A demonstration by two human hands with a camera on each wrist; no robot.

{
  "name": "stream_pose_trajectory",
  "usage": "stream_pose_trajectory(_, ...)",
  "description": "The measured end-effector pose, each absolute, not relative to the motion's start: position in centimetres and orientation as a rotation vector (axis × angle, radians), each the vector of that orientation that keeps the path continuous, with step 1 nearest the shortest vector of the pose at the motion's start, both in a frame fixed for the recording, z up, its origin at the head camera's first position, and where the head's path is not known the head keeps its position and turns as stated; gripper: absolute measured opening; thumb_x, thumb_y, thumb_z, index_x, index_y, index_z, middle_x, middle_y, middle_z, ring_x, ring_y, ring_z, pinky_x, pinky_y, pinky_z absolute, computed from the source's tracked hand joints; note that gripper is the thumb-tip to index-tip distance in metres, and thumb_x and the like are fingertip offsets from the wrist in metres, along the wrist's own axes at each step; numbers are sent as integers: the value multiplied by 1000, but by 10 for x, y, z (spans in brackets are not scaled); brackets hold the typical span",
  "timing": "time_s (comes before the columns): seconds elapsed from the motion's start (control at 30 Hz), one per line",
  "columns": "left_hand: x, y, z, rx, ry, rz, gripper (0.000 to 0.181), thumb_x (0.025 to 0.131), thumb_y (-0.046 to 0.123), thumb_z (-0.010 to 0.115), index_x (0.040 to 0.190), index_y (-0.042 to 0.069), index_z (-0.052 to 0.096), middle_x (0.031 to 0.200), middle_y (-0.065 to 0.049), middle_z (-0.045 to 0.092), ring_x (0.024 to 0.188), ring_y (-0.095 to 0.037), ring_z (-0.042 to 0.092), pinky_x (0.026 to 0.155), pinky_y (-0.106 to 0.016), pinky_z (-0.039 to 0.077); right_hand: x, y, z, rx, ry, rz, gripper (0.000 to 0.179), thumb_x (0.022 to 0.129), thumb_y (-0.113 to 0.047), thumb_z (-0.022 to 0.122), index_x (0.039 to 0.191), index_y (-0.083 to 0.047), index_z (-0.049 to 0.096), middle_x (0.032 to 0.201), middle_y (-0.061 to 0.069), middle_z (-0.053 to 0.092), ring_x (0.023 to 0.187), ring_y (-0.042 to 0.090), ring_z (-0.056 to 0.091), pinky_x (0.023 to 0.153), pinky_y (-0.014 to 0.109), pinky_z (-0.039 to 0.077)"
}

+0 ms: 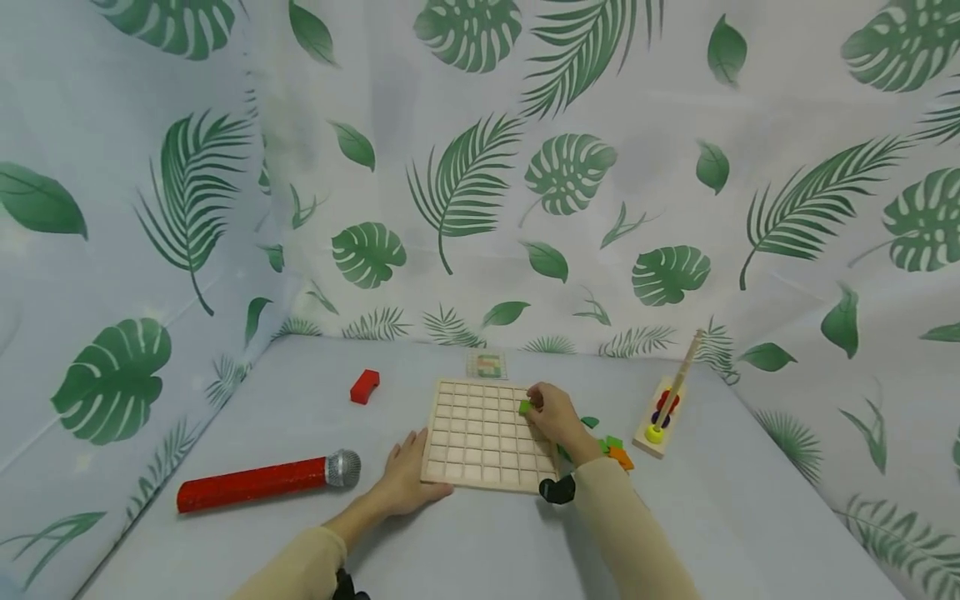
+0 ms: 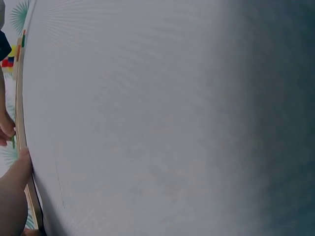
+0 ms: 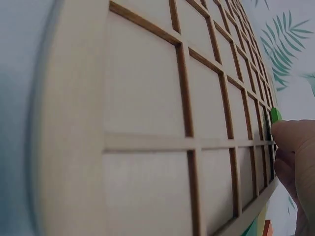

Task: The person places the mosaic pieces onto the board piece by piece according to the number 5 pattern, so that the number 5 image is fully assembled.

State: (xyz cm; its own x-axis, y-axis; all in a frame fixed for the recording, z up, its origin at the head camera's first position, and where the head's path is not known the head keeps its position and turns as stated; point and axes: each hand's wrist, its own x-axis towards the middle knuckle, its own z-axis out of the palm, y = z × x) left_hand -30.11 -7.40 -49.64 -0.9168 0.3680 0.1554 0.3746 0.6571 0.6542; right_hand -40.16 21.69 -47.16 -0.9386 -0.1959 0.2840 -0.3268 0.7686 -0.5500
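Observation:
A square wooden grid board (image 1: 487, 433) lies on the table, divided into many shallow cells. My left hand (image 1: 405, 477) rests at its near left corner, fingers stretched along the left side and thumb (image 2: 19, 169) against the near edge. Over the far right part of the board, my right hand (image 1: 557, 415) pinches a small green tile (image 1: 524, 407) between thumb and fingers. The same green tile (image 3: 275, 115) shows at the fingertips in the right wrist view, close above the cells. Behind the board lies a small patterned card (image 1: 487, 364).
Several green pieces (image 1: 614, 442) and an orange piece (image 1: 621, 457) lie right of the board, partly behind the right forearm. Farther right stands a wooden base with coloured rings and a peg (image 1: 655, 421). A red microphone (image 1: 262, 483) and a red arched block (image 1: 365, 386) lie left.

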Motion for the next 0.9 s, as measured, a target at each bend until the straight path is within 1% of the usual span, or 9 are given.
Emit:
stream_pose_trajectory(0.23,-299,-71,-495,-666,-2864,-1128,96,80,35,75,143,-13,20,145,-31,27,137,-45,16,109,-60,10,-411,215,-480,373,-2811,864,25,84,1,66,109,3,60,97,10,61,91,25,59,78,38,51)
stream_pose_trajectory(0.4,-299,-73,-490,-650,-2862,-1141,95,80,33,75,142,-13,20,144,-32,27,136,-47,16,108,-60,10,-417,212,-479,403,-2803,861,25,85,3,64,110,4,60,97,11,61,92,26,59,78,39,51)
stream_pose_trajectory(0.7,-299,-72,-492,-652,-2871,-1149,96,80,35,75,143,-12,20,145,-32,27,137,-45,16,109,-59,10,-413,215,-481,359,-2766,898,28,83,6,65,110,6,59,99,13,61,92,27,59,79,39,51)
stream_pose_trajectory(0.9,-299,-73,-492,-613,-2850,-1176,96,79,33,77,143,-11,21,144,-32,27,137,-46,17,109,-59,10,-411,216,-483,376,-2729,952,28,85,4,62,113,6,59,103,16,61,93,28,60,78,38,52)
